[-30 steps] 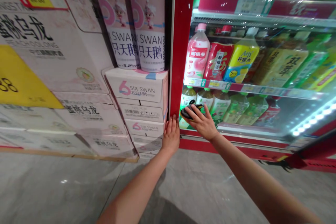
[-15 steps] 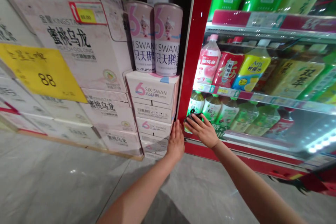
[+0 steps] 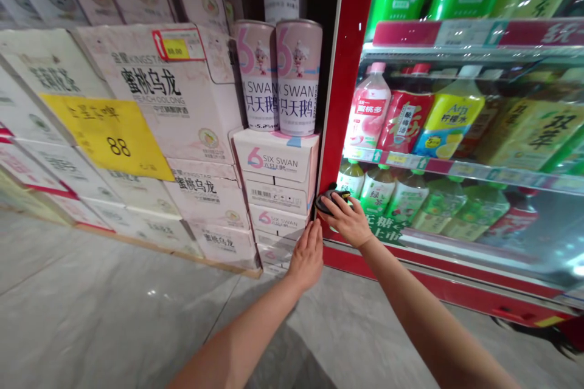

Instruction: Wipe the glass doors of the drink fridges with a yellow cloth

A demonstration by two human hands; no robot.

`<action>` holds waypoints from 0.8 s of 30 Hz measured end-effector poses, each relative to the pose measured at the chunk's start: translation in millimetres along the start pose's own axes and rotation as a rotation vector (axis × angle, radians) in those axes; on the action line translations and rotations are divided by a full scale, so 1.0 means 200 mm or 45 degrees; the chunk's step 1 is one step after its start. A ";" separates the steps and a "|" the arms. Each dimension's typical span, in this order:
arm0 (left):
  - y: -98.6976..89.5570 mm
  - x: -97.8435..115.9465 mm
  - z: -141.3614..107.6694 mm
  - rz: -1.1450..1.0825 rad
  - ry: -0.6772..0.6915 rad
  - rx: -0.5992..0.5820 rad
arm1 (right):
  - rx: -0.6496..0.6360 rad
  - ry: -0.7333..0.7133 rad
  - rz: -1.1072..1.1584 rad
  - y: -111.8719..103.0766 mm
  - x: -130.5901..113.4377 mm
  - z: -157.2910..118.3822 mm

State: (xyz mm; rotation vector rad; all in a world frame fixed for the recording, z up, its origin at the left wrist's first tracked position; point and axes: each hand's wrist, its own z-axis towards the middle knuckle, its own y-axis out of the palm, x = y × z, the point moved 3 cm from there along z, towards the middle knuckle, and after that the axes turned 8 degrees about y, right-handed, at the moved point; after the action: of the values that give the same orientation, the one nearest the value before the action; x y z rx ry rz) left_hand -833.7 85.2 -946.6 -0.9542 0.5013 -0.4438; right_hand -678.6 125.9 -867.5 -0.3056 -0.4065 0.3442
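My left hand lies flat, fingers straight and together, at the narrow join between the stacked Six Swan cartons and the red frame of the drinks cooler. My right hand has its fingers over a black rounded object with a small yellow mark. That object sits against the lower left part of the red frame, beside the glass. Its exact kind I cannot make out, and the fingers hide part of it. Two pink and white Six Swan cans stand on top of the cartons.
Behind the glass, shelves hold several drinks, among them green tea bottles and a pink-capped peach bottle. Leftward stand stacked peach oolong cartons with a yellow price sheet. Grey tiled floor runs along the front.
The view has swung a little left, so the cartons and cooler sit farther right. My right hand and the black object have moved left onto the red frame. My left hand stays near the join.
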 end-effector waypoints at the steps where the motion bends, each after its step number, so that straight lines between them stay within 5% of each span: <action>1: -0.01 0.00 0.00 -0.050 -0.011 0.011 | 0.025 0.045 -0.016 0.00 0.00 0.05; 6: -0.06 -0.04 -0.02 -0.370 -0.087 0.117 | 0.071 0.207 -0.070 0.00 0.02 0.08; 12: -0.09 -0.05 -0.04 -0.592 -0.085 0.204 | -0.111 -0.119 0.067 0.06 -0.10 -0.13; 19: -0.12 -0.04 0.00 -0.597 -0.117 0.252 | 0.136 0.256 -0.036 -0.01 0.03 0.12; 24: -0.15 -0.03 0.03 -0.593 -0.145 0.327 | 0.073 0.125 0.034 -0.01 -0.02 0.06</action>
State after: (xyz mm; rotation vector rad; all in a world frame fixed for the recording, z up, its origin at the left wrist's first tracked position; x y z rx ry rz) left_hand -838.8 76.6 -917.6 -0.8378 0.1082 -0.8469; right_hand -687.6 124.5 -856.8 -0.2706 -0.2958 0.3648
